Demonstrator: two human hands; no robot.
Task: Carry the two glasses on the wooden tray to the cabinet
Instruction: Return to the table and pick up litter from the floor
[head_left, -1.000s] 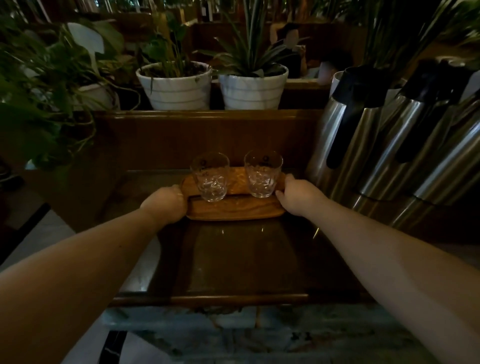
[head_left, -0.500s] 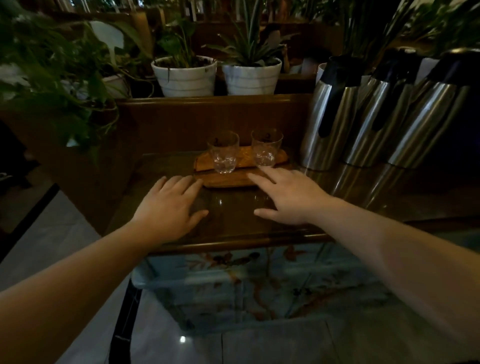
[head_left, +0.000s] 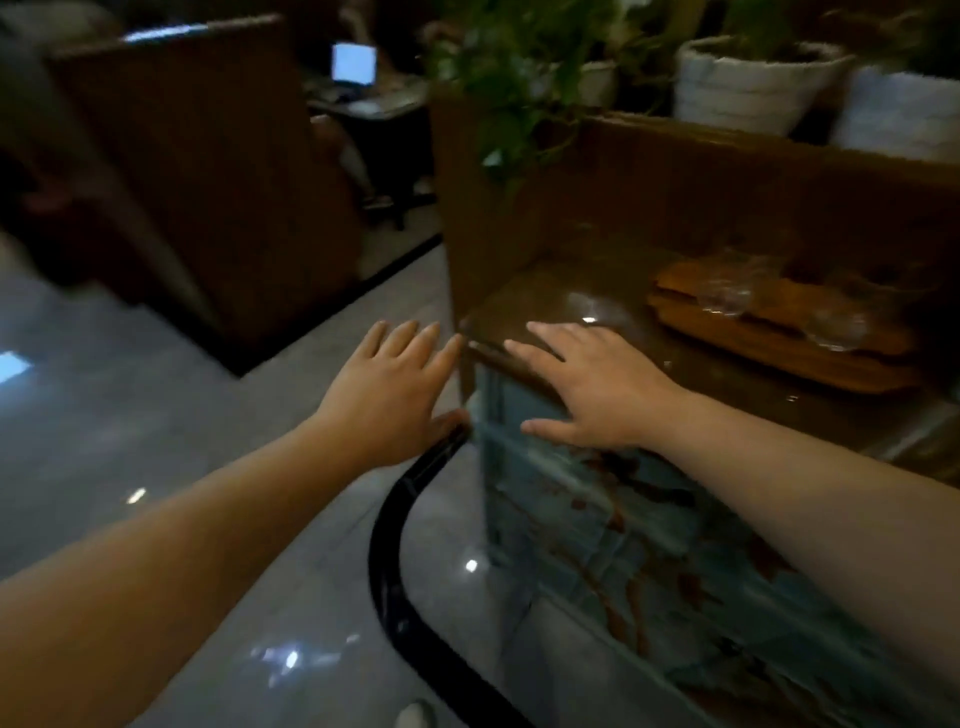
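Cabinet (head_left: 597, 312) bears wooden tray (head_left: 779, 343) holding two glasses (head_left: 727, 296); left hand (head_left: 387, 387), right hand (head_left: 597, 387) spread, empty.

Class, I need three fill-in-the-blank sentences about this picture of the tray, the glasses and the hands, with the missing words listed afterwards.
1. The two glasses stand on the wooden ____.
2. The tray rests on the ____ top.
3. Both hands, left and right, hold ____.

Missing words: tray; cabinet; nothing
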